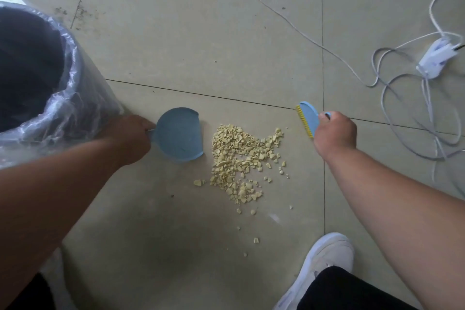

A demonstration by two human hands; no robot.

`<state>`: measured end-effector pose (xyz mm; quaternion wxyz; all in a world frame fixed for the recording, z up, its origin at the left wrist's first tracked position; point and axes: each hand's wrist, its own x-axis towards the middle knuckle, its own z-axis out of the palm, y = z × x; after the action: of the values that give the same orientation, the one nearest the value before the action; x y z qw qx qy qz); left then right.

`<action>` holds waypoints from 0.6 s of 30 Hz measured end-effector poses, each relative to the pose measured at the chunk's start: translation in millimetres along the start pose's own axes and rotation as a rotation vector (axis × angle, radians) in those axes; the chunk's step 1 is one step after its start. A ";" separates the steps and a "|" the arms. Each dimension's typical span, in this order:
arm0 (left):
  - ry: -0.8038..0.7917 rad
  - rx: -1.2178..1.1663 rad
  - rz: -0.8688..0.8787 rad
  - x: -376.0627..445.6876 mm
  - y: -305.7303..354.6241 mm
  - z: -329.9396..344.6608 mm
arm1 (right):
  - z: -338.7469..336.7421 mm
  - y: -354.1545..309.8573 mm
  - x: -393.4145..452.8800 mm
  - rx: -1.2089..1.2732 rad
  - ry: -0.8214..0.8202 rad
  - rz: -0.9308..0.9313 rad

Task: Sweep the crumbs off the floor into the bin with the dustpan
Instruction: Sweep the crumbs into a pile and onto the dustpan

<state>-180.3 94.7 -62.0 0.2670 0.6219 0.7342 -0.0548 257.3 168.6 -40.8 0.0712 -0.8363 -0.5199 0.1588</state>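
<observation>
A pile of pale yellow crumbs [241, 158] lies on the beige tiled floor in the middle of the head view, with a few strays trailing toward me. My left hand [130, 137] grips the handle of a small blue dustpan [179, 134], which rests on the floor just left of the pile, its open edge facing the crumbs. My right hand [333, 133] holds a small blue brush with yellow bristles [308, 118] just right of the pile and a little above the floor. The bin [75, 106], dark inside and lined with a clear plastic bag, stands at the far left behind my left hand.
White cables [402, 98] and a white power strip [437, 58] lie on the floor at the right, beyond the brush. My white shoe [324, 262] and dark trouser leg are at the bottom right. Tile joints cross the floor.
</observation>
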 end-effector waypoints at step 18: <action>-0.080 -0.008 -0.014 -9.2 16.7 3.5 | 50.2 -51.3 -79.4 0.032 -0.177 -0.134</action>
<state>-162.6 88.8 -56.5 0.2983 0.6130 0.7274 -0.0787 164.3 118.5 -58.1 0.0490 -0.7811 -0.5763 0.2352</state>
